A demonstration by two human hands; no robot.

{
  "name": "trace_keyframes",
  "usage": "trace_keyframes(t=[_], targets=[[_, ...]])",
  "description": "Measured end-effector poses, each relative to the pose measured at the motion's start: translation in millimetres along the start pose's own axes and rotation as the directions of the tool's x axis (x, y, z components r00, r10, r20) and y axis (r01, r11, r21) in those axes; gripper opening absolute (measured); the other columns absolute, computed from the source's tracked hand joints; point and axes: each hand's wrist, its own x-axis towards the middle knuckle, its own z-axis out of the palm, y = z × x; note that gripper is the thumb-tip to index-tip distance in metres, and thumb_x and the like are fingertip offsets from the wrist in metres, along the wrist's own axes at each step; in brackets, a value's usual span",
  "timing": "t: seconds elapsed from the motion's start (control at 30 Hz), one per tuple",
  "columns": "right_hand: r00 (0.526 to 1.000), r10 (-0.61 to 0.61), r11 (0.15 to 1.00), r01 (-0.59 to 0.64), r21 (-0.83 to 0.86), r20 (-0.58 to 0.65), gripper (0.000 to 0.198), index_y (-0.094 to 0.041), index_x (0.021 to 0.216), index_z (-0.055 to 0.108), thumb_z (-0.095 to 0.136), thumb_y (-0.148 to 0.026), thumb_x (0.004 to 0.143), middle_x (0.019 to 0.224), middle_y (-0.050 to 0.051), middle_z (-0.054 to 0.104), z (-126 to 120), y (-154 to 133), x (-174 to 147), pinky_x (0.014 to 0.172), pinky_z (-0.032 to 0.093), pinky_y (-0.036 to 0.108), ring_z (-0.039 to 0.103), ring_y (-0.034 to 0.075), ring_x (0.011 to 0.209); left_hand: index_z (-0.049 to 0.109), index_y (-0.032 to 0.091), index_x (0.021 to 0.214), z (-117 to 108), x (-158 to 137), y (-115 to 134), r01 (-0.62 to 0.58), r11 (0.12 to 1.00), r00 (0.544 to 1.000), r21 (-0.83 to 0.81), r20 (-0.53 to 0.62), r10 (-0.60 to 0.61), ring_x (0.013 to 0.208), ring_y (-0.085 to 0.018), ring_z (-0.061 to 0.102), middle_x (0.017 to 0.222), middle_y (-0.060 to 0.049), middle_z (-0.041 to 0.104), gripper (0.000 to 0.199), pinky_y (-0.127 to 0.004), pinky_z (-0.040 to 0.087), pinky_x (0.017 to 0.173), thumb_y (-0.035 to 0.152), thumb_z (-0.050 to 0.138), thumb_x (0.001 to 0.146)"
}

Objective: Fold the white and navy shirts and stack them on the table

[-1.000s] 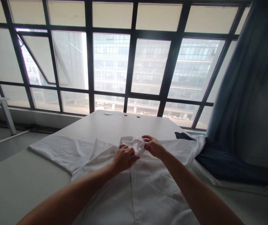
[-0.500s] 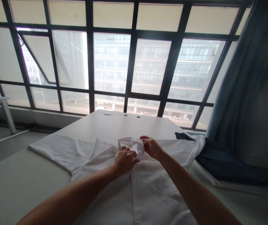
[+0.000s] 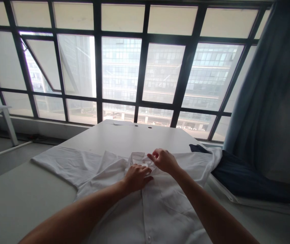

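Note:
A white button-up shirt (image 3: 175, 200) lies spread front side up on the table, its placket running toward me. My left hand (image 3: 137, 177) rests at the neck with its fingers bent over the front of the collar (image 3: 138, 156); it grips the cloth there, the fingertips partly hidden. Just right of it, my right hand (image 3: 164, 160) is at the upper right side of the collar. Its fingers are bent and apart, with no cloth visibly pinched between them.
The white table (image 3: 114, 137) reaches toward large framed windows (image 3: 121, 67). Dark blue cloth (image 3: 246, 176) lies over white material at the right, near a blue curtain (image 3: 259, 112). Another white table (image 3: 7, 125) stands at the far left.
My right hand has shifted slightly left and let go of the collar's right side. The collar has sunk a little flatter, and my left hand has moved slightly down and right.

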Motion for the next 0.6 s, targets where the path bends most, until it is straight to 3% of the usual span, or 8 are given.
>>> trace_keyframes(t=[0.07, 0.13, 0.23, 0.3, 0.37, 0.47, 0.6], targets=[[0.993, -0.007, 0.997, 0.017, -0.078, 0.12, 0.017, -0.02, 0.083, 0.07, 0.074, -0.036, 0.08, 0.082, 0.009, 0.071, -3.2, -7.9, -5.4, 0.065, 0.037, 0.028, 0.064, 0.024, 0.078, 0.068, 0.021, 0.091, -4.6, 1.2, -1.3, -0.023, 0.999, 0.999, -0.035, -0.036, 0.022, 0.073, -0.021, 0.065, 0.08, -0.007, 0.07, 0.027, -0.033, 0.046, 0.073, 0.042, 0.054, 0.096], [0.986, -0.02, 0.991, 0.042, -0.13, 0.168, 0.009, -0.019, 0.082, 0.072, 0.072, -0.027, 0.08, 0.083, 0.011, 0.072, -2.7, -11.4, -8.2, 0.065, 0.035, 0.029, 0.065, 0.025, 0.079, 0.068, 0.02, 0.089, -10.9, 4.9, -7.5, -0.028, 0.999, 0.995, -0.029, -0.097, 0.025, 0.076, -0.022, 0.065, 0.08, -0.007, 0.07, 0.03, -0.034, 0.045, 0.075, 0.037, 0.046, 0.1], [0.983, -0.084, 0.987, 0.104, -0.121, 0.164, 0.01, -0.018, 0.085, 0.073, 0.065, -0.015, 0.082, 0.085, 0.012, 0.073, -1.0, -10.5, -7.7, 0.065, 0.035, 0.029, 0.066, 0.025, 0.08, 0.068, 0.019, 0.105, -21.9, 12.1, -27.1, 0.042, 0.998, 0.974, 0.053, -0.226, -0.028, 0.099, -0.027, 0.062, 0.104, -0.012, 0.07, 0.02, -0.04, 0.043, 0.087, 0.03, 0.052, 0.097], [0.98, -0.131, 0.987, 0.144, -0.076, 0.152, 0.013, -0.018, 0.089, 0.073, 0.064, -0.012, 0.082, 0.085, 0.011, 0.074, -1.0, -8.4, -5.5, 0.066, 0.037, 0.028, 0.067, 0.025, 0.081, 0.065, 0.019, 0.117, -29.4, 15.2, -43.4, 0.106, 0.988, 0.965, 0.113, -0.253, -0.074, 0.108, -0.03, 0.059, 0.118, -0.013, 0.067, 0.027, -0.043, 0.041, 0.092, 0.028, 0.063, 0.091], [0.979, -0.154, 0.986, 0.161, -0.039, 0.135, 0.014, -0.018, 0.091, 0.073, 0.063, -0.011, 0.084, 0.086, 0.011, 0.074, -1.2, -6.1, -3.2, 0.068, 0.038, 0.028, 0.067, 0.025, 0.082, 0.067, 0.02, 0.114, -36.3, 15.9, -57.5, 0.148, 0.975, 0.973, 0.165, -0.203, -0.113, 0.103, -0.029, 0.062, 0.111, -0.012, 0.07, 0.026, -0.042, 0.041, 0.091, 0.024, 0.067, 0.088], [0.98, -0.159, 0.985, 0.165, -0.041, 0.122, 0.015, -0.018, 0.096, 0.071, 0.061, -0.012, 0.088, 0.089, 0.012, 0.074, 0.1, -1.5, -0.8, 0.07, 0.039, 0.028, 0.068, 0.026, 0.086, 0.072, 0.019, 0.09, -44.3, 14.2, -69.2, 0.167, 0.962, 0.983, 0.214, -0.107, -0.147, 0.084, -0.025, 0.066, 0.087, -0.009, 0.074, 0.007, -0.039, 0.042, 0.084, 0.02, 0.065, 0.089], [0.983, -0.124, 0.969, 0.149, -0.195, 0.136, 0.019, -0.016, 0.101, 0.069, 0.055, -0.009, 0.09, 0.09, 0.014, 0.073, 3.2, 7.4, 0.0, 0.069, 0.039, 0.029, 0.068, 0.026, 0.084, 0.074, 0.017, 0.086, -48.5, 13.7, -68.3, 0.133, 0.956, 0.991, 0.263, -0.031, -0.129, 0.079, -0.024, 0.067, 0.083, -0.01, 0.075, 0.016, -0.038, 0.043, 0.08, 0.016, 0.059, 0.092]])
